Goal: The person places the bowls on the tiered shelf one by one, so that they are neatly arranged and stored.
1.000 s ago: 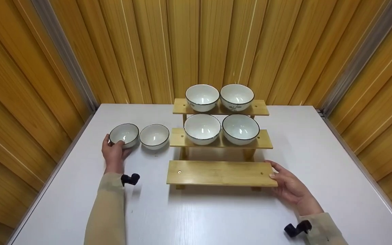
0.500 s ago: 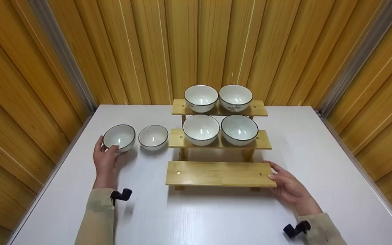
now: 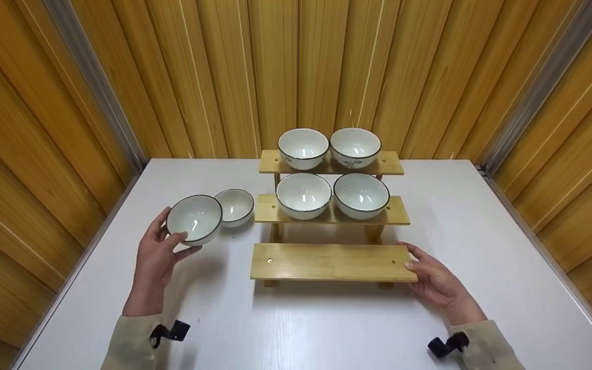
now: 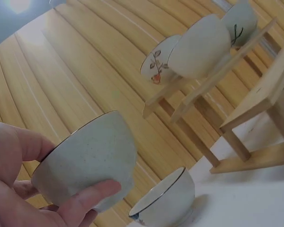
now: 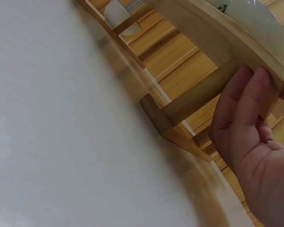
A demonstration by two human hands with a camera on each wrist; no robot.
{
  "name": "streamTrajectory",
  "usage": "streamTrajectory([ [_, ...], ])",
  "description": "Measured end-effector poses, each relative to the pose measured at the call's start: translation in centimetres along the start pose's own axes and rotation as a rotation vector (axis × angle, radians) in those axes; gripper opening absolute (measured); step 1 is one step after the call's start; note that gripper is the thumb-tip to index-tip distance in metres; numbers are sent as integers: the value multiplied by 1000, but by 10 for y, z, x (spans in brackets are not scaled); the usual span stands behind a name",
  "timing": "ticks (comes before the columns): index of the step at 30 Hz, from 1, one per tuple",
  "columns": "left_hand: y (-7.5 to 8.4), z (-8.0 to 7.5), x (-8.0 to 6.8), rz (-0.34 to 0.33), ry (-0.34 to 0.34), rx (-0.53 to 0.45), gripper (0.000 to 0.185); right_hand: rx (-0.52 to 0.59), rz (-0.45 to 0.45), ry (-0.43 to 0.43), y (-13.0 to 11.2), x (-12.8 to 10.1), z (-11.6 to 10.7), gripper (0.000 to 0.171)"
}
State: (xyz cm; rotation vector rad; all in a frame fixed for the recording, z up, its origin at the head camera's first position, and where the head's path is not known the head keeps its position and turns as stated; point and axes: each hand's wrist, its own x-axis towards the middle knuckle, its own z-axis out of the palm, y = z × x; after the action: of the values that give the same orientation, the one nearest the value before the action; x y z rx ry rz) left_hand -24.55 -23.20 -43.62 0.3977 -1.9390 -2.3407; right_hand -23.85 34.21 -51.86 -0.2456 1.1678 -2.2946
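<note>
Speckled bowl (image 3: 194, 219) lifted clear of the tabletop (image 3: 327, 324), gripped at the rim and wall by the left hand (image 3: 158, 254), thumb on the near side, fingers curled behind. Just beside it, a second bowl (image 3: 235, 206) resting on the tabletop. Right hand (image 3: 437, 282) clasped on the right end of the bare lowest shelf (image 3: 333, 262) of the wooden rack (image 3: 332, 216). Best kept level and carried wide of the neighbouring bowl; rack held steady meanwhile. Four bowls (image 3: 303, 195) on the upper tiers.
</note>
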Motion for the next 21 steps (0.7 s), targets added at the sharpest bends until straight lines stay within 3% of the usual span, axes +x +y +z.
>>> streamTrajectory([
  [9, 0, 25, -31, -25, -198, 70, 78, -1, -16, -24, 1, 2, 0, 53],
  [16, -11, 56, -43, -39, -297, 64, 75, -65, -2, 57, 1, 2, 2, 51],
  [21, -20, 82, -47, -69, -387, 50, 75, -44, -1, 44, 0, 1, 1, 51],
])
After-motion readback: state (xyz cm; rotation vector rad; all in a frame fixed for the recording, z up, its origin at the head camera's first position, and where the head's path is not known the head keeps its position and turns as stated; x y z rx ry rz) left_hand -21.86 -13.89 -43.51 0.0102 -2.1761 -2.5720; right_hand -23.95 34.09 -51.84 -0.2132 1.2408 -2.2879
